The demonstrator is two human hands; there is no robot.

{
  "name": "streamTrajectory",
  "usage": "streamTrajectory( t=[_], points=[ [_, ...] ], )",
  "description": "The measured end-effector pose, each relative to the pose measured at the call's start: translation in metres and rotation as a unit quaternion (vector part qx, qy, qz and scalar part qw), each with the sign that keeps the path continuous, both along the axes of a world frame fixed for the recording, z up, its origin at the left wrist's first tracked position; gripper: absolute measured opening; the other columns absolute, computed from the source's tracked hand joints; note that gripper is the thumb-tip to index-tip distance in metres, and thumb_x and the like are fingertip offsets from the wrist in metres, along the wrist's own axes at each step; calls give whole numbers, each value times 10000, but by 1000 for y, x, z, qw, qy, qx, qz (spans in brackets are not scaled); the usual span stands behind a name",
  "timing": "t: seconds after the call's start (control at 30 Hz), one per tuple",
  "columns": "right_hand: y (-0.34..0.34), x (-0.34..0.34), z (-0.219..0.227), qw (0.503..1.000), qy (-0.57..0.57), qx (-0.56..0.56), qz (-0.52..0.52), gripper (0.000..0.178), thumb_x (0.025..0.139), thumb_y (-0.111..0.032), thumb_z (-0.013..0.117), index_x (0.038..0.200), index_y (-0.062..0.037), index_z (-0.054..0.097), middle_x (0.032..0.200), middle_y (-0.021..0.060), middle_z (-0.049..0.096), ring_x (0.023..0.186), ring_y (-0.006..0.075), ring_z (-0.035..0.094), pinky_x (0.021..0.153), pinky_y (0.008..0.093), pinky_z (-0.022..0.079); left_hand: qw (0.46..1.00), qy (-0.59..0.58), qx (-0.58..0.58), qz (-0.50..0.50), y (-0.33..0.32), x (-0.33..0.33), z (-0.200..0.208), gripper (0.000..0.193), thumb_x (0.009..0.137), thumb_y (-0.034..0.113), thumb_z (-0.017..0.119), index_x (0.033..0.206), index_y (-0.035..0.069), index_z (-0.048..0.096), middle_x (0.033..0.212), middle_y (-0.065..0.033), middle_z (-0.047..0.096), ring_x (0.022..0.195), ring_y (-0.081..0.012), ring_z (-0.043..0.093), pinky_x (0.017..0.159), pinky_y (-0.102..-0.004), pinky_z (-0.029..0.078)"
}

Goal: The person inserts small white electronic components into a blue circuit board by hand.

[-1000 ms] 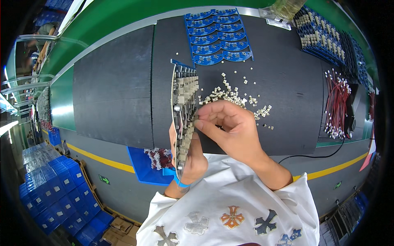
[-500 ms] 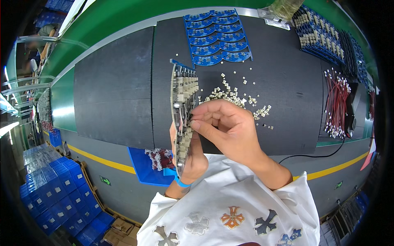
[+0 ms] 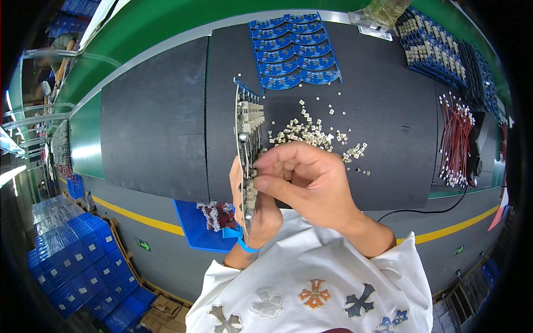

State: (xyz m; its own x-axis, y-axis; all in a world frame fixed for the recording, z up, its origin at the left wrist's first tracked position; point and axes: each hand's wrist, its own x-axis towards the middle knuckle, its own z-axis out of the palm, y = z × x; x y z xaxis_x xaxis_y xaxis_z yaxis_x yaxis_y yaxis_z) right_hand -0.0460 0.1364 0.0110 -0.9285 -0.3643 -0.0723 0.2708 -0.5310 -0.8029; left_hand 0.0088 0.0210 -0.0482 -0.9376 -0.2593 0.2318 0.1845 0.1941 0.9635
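My left hand [image 3: 262, 219] grips a blue circuit board panel [image 3: 248, 125] by its lower part, holding it on edge with its populated face turned right. Rows of cream connectors and dark parts cover that face. At the panel's lower half, my right hand [image 3: 311, 180] is closed in a pinch, thumb and forefinger touching the face. Whatever sits between those fingertips is too small and hidden to make out. Loose cream connectors [image 3: 305, 133] lie scattered on the black mat [image 3: 383, 150] beyond my right hand.
Another blue board panel [image 3: 294, 53] lies flat at the far side. Stacked populated panels [image 3: 433, 50] stand far right, above a bundle of red wires [image 3: 456, 139] with white plugs. A blue bin [image 3: 191, 225] of wired parts sits by my left arm.
The panel has turned slightly, showing its face more edge-on. My right fingertips have slid a little down along it, still pinched. My left hand keeps its grip.
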Motion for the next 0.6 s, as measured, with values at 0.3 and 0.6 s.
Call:
streamTrajectory(
  t=[0.3,0.6],
  points=[
    [-2,-3,3,999,-2,-5,-52,195,784,64,609,971,43,558,851,68,614,777,94,596,707,215,496,998,21,-54,10,5,-3,5,373,817,-117,414,1186,-71,432,1213,-209,450,1085,-305,485,913,-354,383],
    [3,2,14,999,3,-34,-35,201,793,69,599,988,52,554,848,80,615,757,97,601,661,214,507,999,-15,42,-5,-2,6,-9,425,822,-77,426,1243,-95,374,1264,-263,405,1154,-366,441,956,-401,360]
  ],
)
